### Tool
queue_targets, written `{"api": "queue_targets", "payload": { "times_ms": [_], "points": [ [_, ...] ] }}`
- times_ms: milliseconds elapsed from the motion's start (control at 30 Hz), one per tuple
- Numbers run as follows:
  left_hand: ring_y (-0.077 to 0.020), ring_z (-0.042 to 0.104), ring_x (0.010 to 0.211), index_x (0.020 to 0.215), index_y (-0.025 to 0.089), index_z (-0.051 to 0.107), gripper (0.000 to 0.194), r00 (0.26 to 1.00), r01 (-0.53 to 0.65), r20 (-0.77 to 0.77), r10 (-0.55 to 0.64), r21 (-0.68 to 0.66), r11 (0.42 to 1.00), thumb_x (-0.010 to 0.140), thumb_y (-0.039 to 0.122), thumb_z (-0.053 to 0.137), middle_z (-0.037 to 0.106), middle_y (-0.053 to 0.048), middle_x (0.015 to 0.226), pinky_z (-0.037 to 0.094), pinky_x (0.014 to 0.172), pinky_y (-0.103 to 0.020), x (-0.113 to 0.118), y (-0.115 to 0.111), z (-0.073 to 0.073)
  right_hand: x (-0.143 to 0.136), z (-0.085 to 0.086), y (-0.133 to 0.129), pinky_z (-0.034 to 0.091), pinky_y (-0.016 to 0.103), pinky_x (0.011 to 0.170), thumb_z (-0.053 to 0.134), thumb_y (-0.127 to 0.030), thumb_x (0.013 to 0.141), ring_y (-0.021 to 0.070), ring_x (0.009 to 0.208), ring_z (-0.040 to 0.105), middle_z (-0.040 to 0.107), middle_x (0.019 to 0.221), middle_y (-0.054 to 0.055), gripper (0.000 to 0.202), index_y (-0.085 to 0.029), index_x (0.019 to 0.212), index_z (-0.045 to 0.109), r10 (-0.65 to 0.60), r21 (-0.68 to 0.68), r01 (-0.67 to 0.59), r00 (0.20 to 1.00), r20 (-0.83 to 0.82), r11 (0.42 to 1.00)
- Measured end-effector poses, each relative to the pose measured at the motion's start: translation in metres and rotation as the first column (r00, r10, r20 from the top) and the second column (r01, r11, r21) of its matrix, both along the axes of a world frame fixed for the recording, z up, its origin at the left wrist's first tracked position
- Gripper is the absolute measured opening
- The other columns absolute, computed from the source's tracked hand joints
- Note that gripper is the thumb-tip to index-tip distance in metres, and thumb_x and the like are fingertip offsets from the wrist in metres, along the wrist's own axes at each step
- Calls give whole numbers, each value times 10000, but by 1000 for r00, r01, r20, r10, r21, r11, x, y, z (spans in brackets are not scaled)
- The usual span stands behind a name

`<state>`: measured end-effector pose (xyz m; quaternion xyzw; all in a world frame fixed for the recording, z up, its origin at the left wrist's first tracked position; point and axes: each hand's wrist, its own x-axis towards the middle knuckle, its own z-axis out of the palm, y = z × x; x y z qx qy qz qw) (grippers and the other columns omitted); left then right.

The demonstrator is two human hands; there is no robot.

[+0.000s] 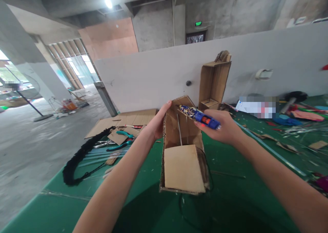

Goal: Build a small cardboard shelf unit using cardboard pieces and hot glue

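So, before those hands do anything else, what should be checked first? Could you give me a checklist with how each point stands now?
1. Left hand gripping the open, oblong brown cardboard box: ok, at its left side.
2. Right hand holding the blue handheld tool with an orange panel: ok.
3. Tool's tip over the box: ok, near its far end; contact cannot tell.
4. Thin straight metallic rod secured: cannot tell, its lower end is hidden.
5. Pale, squarish flat panel firmly fixed: cannot tell.
6. Teal-handled pliers away from the box: ok, off to its left.
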<state>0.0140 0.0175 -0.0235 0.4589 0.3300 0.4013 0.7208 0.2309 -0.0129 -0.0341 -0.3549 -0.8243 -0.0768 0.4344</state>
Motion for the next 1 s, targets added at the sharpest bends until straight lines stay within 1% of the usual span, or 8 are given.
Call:
{"api": "queue_targets", "payload": {
  "times_ms": [167,267,433,600,767,833,933,1000],
  "points": [
    [-325,653,1057,1147,159,620,647,1000,4,-11,-3,24,1000,766,677,547,736,-121,995,492,968,-434,-1,1,-1,0,-1,1,325,253,489,588,-319,813,107,487,407,446,558,-31,267,-225,638,410,0,52,-1,1000,19,999],
    [-316,658,1038,1168,161,610,657,1000,-1,3,1,36,999,761,675,558,738,-111,988,487,966,-430,-3,3,-2,1,-2,2,328,253,489,595,-307,807,108,487,406,449,564,-32,248,-222,651,421,3,74,-5,999,32,997],
    [-328,663,1006,1124,167,627,661,1000,25,10,-25,24,999,749,704,540,742,-112,916,496,931,-441,-5,6,-2,1,-3,2,331,256,492,597,-297,801,111,492,408,454,569,-32,244,-225,651,419,-15,80,12,999,37,997],
    [-335,664,988,1087,170,640,627,1000,12,28,-13,42,999,742,687,562,741,-115,875,496,914,-444,-3,5,-3,1,-3,3,340,257,494,606,-288,794,108,490,416,459,570,-34,244,-226,654,417,1,103,-4,999,34,995],
    [-340,667,966,1033,170,666,608,999,4,45,-4,10,1000,721,686,591,737,-121,851,502,888,-445,-3,6,-4,0,-4,3,336,259,485,604,-293,805,106,489,413,479,580,-26,247,-224,657,419,-1,103,-3,999,36,995],
    [-336,666,967,1012,173,672,593,999,-9,47,8,17,1000,719,684,597,736,-120,861,502,888,-444,-4,7,-5,0,-4,2,345,261,491,606,-296,807,109,497,431,510,599,-17,214,-219,677,455,3,93,-6,1000,30,996],
    [-341,661,979,977,176,676,597,998,-30,52,28,36,999,712,703,586,732,-126,862,499,893,-455,-5,8,-6,2,-3,1,372,261,510,601,-283,819,112,510,465,559,633,-7,109,-203,764,551,30,48,-29,999,-12,998],
    [-350,654,998,982,179,676,613,998,-33,55,31,38,999,705,717,578,730,-128,856,496,900,-467,-5,8,-7,3,-1,1,385,259,519,598,-270,825,113,523,487,581,650,-1,76,-195,810,589,50,16,-49,998,-48,999]
  ]
}}
